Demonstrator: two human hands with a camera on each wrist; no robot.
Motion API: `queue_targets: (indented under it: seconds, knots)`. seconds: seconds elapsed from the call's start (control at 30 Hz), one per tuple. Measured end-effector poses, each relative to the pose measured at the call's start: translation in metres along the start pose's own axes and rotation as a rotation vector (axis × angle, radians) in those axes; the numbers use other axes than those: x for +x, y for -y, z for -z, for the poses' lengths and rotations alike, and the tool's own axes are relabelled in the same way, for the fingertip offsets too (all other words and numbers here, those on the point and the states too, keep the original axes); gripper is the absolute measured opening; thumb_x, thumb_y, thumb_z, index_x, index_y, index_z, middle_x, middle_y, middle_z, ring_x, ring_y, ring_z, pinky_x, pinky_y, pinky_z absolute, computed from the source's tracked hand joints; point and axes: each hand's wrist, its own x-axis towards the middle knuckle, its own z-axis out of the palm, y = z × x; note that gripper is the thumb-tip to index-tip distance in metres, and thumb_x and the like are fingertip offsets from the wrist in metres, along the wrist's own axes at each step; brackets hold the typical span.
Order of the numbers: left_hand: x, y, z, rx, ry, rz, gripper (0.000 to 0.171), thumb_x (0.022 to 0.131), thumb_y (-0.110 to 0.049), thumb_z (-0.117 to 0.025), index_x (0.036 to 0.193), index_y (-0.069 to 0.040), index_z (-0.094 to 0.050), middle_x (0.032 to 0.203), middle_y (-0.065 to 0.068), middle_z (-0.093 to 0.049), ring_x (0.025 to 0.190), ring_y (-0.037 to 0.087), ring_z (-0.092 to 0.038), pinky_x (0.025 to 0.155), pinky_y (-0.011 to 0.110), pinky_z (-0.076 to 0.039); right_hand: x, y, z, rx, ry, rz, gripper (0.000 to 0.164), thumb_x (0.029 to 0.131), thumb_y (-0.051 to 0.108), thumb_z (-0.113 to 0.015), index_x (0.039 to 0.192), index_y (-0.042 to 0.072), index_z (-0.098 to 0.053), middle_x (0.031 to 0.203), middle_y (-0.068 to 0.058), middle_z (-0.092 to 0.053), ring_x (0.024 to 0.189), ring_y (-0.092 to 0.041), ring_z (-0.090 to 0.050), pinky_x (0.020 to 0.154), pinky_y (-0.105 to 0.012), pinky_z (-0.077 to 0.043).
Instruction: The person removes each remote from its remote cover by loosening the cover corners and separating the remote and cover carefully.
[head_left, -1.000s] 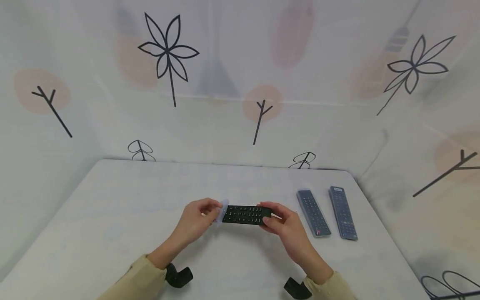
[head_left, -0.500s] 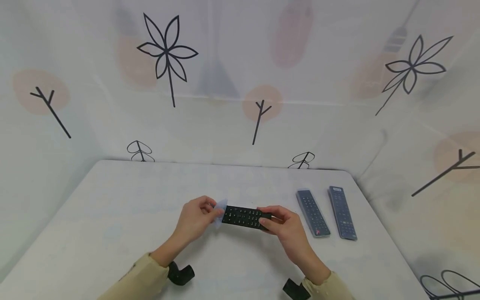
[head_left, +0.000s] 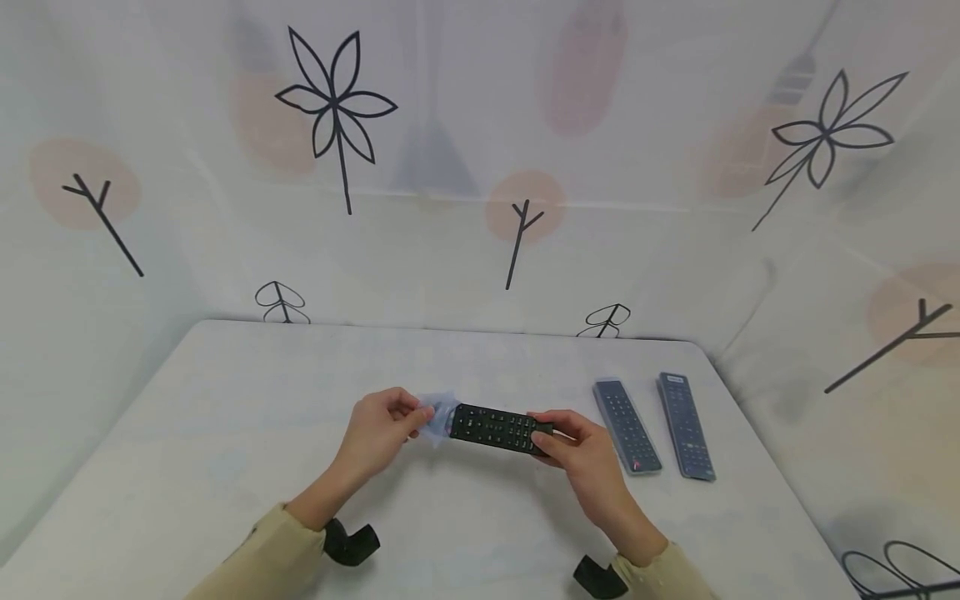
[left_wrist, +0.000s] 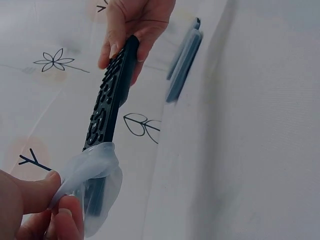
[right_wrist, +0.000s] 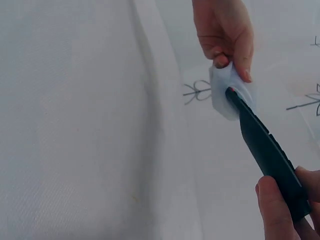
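Note:
A black remote control point(head_left: 497, 427) is held above the white table, its buttons facing up. My right hand point(head_left: 581, 450) grips its right end, thumb on the button side and fingers beneath. At the other end, a translucent bluish silicone sleeve point(head_left: 441, 417) bunches over the remote's tip. My left hand point(head_left: 382, 429) pinches the edge of this sleeve between thumb and fingers. In the left wrist view the soft sleeve point(left_wrist: 102, 175) is folded back on itself, with the remote's end showing through it. The right wrist view shows the remote point(right_wrist: 267, 150) going into the sleeve's opening point(right_wrist: 232, 92).
Two more remotes lie on the table to the right: one in a clear bluish cover point(head_left: 628, 427), and beside it a longer one point(head_left: 686, 425). The white table point(head_left: 300, 367) meets a patterned cloth backdrop point(head_left: 450, 250) at its far edge.
My left hand has moved slightly left and up, drawing the sleeve's edge outward, so more of the sleeve shows stretched beyond the remote's end. The remote tilts a little, right end lower.

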Motion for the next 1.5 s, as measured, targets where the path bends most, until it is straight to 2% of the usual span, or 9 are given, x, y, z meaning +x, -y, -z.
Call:
queue_targets:
  seconds: [0.43,0.67,0.83,1.03,1.5]
  knots:
    - [0.0,-0.001,0.006,0.027,0.016,0.007,0.01,0.091,-0.017,-0.075,0.088,-0.009,-0.069,0.073,0.001,-0.064,0.067,0.024,-0.062,0.057,0.03,-0.049,-0.001,0.0,0.007,-0.016,0.017,-0.003,0.026,0.088,-0.011,-0.065,0.114,-0.005,-0.064,0.123,-0.017,-0.065,0.102,-0.024,-0.067,0.081,-0.035,-0.057]
    - [-0.003,0.003,0.008,0.02,0.024,-0.007,0.01,0.091,-0.017,-0.074,0.089,-0.009,-0.069,0.075,0.0,-0.065,0.071,0.031,-0.064,0.057,0.03,-0.049,-0.001,-0.004,0.014,-0.017,0.044,-0.006,0.028,0.088,-0.011,-0.065,0.115,-0.005,-0.064,0.124,-0.017,-0.065,0.104,-0.027,-0.067,0.082,-0.036,-0.057]
    - [-0.002,0.005,0.01,0.031,0.033,-0.02,0.009,0.091,-0.017,-0.074,0.089,-0.01,-0.068,0.077,-0.001,-0.066,0.071,0.031,-0.064,0.056,0.03,-0.048,0.0,-0.006,0.018,-0.024,0.052,-0.015,0.028,0.088,-0.011,-0.064,0.115,-0.004,-0.064,0.125,-0.017,-0.064,0.106,-0.027,-0.067,0.083,-0.037,-0.056]
    - [-0.002,0.007,0.012,0.03,0.031,0.002,0.008,0.092,-0.015,-0.073,0.088,-0.01,-0.068,0.078,0.004,-0.067,0.072,0.03,-0.064,0.057,0.03,-0.048,-0.002,-0.006,0.021,-0.036,0.04,-0.017,0.028,0.088,-0.01,-0.064,0.116,-0.004,-0.063,0.126,-0.018,-0.064,0.107,-0.027,-0.066,0.083,-0.037,-0.056]
    - [0.0,0.009,0.018,0.079,0.031,-0.001,0.009,0.093,-0.019,-0.073,0.091,-0.011,-0.069,0.081,-0.001,-0.067,0.072,0.024,-0.063,0.058,0.03,-0.049,-0.003,-0.005,0.025,-0.034,0.065,-0.005,0.028,0.089,-0.01,-0.064,0.117,-0.006,-0.062,0.127,-0.019,-0.063,0.106,-0.025,-0.067,0.083,-0.036,-0.056]
